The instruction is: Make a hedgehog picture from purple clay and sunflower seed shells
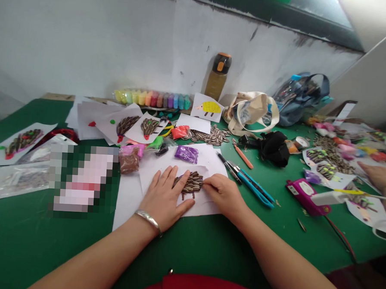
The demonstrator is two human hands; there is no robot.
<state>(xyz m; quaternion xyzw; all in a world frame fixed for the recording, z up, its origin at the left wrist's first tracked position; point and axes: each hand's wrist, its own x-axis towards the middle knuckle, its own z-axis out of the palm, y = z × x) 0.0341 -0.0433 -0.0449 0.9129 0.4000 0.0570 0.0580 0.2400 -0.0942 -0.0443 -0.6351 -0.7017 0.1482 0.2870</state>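
Observation:
My left hand (167, 199) lies with its fingers spread on a white paper (128, 201), over the left side of a hedgehog shape covered in striped sunflower seeds (192, 183). At the right edge of that shape, my right hand (224, 193) is closed in a pinch; whatever lies between its fingertips is too small to make out. Just behind the shape rests a purple clay packet (186, 154). Loose seeds (213, 134) are heaped farther back.
A blue cutter (255, 186) and an orange-handled tool (243, 155) lie to the right, near a magenta device (306, 197). Finished seed pictures (23, 143) sit at the left. A bottle (218, 77) stands by the wall. Another person's hand (377, 175) is at far right.

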